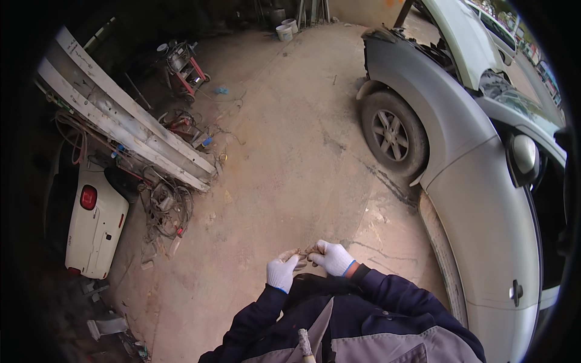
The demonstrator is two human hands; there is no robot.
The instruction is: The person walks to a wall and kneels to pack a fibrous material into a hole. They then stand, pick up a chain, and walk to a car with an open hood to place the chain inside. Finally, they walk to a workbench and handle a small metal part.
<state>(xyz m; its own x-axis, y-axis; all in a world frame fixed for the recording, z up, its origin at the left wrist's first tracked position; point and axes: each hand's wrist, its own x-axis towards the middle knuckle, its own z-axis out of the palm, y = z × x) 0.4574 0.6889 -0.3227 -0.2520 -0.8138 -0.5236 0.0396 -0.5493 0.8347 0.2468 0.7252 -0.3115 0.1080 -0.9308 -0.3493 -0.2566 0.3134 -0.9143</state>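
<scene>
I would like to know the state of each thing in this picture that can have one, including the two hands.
Left hand: gloved, fingers bent, close to the other hand
Right hand: gloved, fingers bent; anything pinched is too small to tell
Silver car's hood: raised
Front wheel: mounted
Front door: shut
Side mirror: folded out
Cables: tangled
White bucket: upright

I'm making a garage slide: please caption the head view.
Gloved left hand and right hand close together above a dusty floor, silver car at right.
</scene>
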